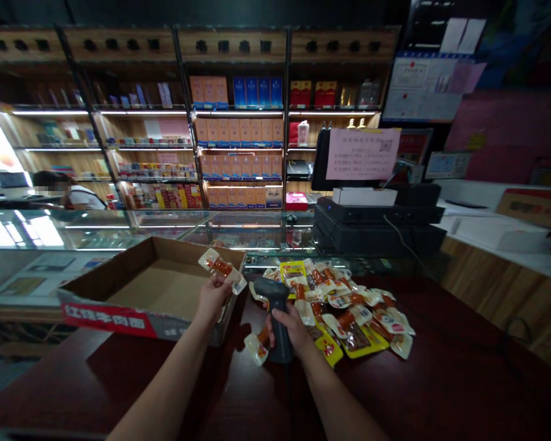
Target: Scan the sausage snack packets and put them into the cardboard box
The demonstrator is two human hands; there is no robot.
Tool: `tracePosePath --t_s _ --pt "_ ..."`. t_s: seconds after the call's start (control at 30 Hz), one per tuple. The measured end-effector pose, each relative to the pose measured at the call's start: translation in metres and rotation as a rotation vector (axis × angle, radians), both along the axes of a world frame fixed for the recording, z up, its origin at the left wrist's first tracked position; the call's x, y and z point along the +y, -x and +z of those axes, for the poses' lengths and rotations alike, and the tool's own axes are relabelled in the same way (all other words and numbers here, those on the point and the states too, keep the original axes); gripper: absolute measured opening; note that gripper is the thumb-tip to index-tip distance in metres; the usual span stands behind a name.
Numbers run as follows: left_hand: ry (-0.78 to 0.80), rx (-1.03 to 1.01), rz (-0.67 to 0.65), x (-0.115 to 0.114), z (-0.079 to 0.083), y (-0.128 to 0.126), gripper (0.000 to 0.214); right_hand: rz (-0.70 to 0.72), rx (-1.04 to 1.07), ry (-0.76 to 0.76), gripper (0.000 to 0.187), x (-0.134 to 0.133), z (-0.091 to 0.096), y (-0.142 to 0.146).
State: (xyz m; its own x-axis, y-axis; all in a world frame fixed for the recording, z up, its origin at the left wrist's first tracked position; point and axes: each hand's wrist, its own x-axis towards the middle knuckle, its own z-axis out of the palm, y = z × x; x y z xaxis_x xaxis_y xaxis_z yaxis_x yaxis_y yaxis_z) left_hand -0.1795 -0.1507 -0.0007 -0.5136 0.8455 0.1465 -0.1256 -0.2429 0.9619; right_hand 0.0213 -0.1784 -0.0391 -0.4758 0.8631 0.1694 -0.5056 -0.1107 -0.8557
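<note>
My left hand [214,297] pinches a clear-and-white packaged sausage [223,267] and holds it up over the right rim of an open cardboard tray box [165,326]. The box's inside bottom is bare cardboard. In my right hand [288,327] is a dark barcode scanner [279,324], gripped by its handle, its head tilted toward the left. Beside the scanner handle, one more packaged sausage [257,348] lies near my right fingers. Several packaged sausages [349,318] and yellow snack packets [328,346] are heaped just right of the scanner.
The dark red tabletop [441,367] carries everything. Behind it stand a glass counter [239,220] and a cash register with a screen bearing a pink notice [362,153]. Shelves of boxed goods [239,131] line the wall. A person [80,195] sits at the far left.
</note>
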Motion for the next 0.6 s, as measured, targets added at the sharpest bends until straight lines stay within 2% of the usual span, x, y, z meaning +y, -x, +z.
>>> tracePosePath --t_s 0.13,0.23,0.33,0.5,0.6 --pt "-0.024 0.039 -0.032 0.004 0.015 -0.018 0.037 -0.158 -0.014 0.064 0.032 0.002 0.02 -0.015" --pt "0.005 0.105 -0.164 0.011 0.025 -0.046 0.036 -0.251 -0.002 0.073 0.03 -0.002 0.036 -0.042" --pt "0.057 0.143 -0.325 0.021 0.03 -0.083 0.036 -0.317 -0.01 0.088 0.029 -0.009 0.046 -0.076" --pt "0.106 0.077 -0.597 0.038 0.031 -0.156 0.032 -0.461 0.028 0.073 0.031 -0.019 0.05 -0.127" --pt "0.175 0.131 -0.68 0.049 0.028 -0.197 0.03 -0.51 0.027 0.076 0.031 -0.025 0.051 -0.151"
